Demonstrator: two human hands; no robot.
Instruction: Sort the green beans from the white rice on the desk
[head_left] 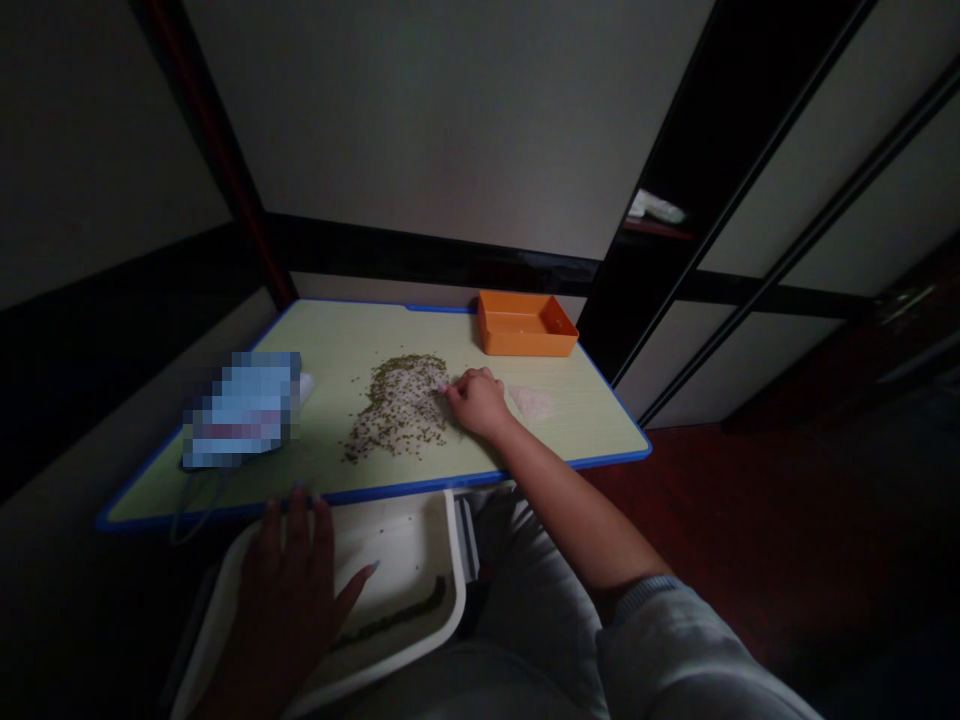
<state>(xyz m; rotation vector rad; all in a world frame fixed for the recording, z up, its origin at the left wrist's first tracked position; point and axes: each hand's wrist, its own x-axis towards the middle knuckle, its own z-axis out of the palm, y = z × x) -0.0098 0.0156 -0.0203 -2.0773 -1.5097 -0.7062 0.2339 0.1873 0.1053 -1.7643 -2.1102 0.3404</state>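
A loose heap of small green and pale grains [405, 400] is spread over the middle of the low table [330, 335]. At the heap's right edge is my right hand [478, 402], its fingers drawn together in a pinch; whatever lies between the fingertips is too small to make out. Just right of that hand lies a small pile of pale grains [531, 402]. My left hand [292, 580] is open, palm down with fingers stretched, its tips near the table's front edge. Beneath it is a white bin [453, 560] with a dark band of green grains along its bottom.
An orange open box [529, 345] stands at the table's back right corner. On the left lies a blurred light-blue item [244, 410] with a thin cord hanging over the front edge. A cabinet wall [450, 130] rises right behind the table.
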